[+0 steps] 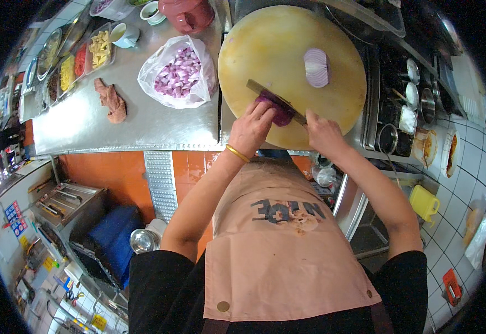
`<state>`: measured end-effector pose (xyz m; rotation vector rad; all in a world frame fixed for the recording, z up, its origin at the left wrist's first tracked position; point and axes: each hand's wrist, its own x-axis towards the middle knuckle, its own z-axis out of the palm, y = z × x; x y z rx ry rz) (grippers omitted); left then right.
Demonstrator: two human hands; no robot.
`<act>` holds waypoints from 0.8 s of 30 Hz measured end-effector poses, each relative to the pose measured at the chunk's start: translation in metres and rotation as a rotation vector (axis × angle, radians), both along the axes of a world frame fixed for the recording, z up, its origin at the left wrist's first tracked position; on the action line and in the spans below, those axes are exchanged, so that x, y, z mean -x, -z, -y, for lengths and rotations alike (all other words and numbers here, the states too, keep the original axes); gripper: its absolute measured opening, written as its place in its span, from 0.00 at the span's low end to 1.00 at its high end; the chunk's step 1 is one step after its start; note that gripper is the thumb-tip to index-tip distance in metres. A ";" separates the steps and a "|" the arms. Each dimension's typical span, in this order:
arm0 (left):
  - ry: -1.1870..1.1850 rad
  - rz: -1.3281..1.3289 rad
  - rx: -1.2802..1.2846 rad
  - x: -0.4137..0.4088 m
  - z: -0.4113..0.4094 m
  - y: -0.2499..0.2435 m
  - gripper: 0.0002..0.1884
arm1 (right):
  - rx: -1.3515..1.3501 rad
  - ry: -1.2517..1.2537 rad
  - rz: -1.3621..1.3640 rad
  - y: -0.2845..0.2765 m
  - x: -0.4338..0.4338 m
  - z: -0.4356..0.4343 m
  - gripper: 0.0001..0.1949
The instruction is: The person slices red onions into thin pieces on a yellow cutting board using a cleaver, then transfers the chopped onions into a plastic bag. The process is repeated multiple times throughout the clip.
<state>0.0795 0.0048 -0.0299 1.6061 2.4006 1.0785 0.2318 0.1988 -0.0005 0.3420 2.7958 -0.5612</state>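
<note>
On a large round cutting board (268, 46), my right hand (324, 131) is closed on the handle of a broad-bladed kitchen knife (274, 94). The blade lies against a piece of red onion (282, 116) near the board's front edge. My left hand (254, 125), with a gold bangle at its wrist, presses bent fingers on that onion piece beside the blade. A peeled onion half (317, 68) rests farther back on the right of the board. Just left of the board, a white plastic bag (147, 75) holds diced red onion (179, 74).
A crumpled brown cloth (111, 102) lies on the steel counter (75, 125). Behind it are clear containers of cut food (99, 48), a cup (124, 35) and a red pot (187, 16). Steel pans and bowls (428, 105) crowd the right side, with a tiled wall beyond.
</note>
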 end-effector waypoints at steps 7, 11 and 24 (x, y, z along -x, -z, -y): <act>0.125 0.041 -0.066 0.029 -0.025 -0.040 0.05 | -0.056 0.023 -0.070 0.010 -0.008 0.005 0.12; 0.324 -0.004 0.463 0.058 -0.075 -0.052 0.23 | -0.110 -0.011 -0.071 0.006 -0.009 0.009 0.16; 0.255 0.001 0.374 0.076 -0.102 -0.128 0.25 | -0.014 0.046 -0.094 -0.066 -0.004 0.002 0.15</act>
